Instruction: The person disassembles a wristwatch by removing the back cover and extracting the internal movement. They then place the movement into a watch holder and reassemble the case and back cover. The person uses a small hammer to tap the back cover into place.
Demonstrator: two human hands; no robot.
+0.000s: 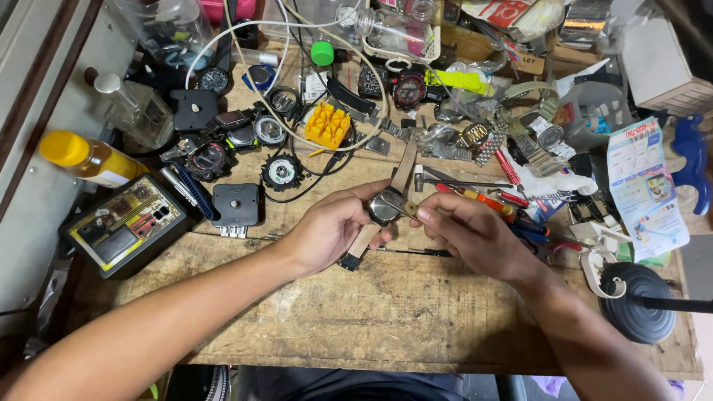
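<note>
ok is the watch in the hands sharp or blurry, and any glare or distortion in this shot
Head view: the wristwatch held between the left hand and right hand is fairly sharp, with a pale sheen on its face; lighting is even, shadows soft; the wooden bench edges bow slightly, a wide-lens distortion.

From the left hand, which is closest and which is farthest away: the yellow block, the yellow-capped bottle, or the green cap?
From the left hand:
1. Yellow block, straight up the bench from the hand, nearest.
2. Green cap, farther back beyond the block.
3. Yellow-capped bottle, far off at the left edge, farthest.
</note>
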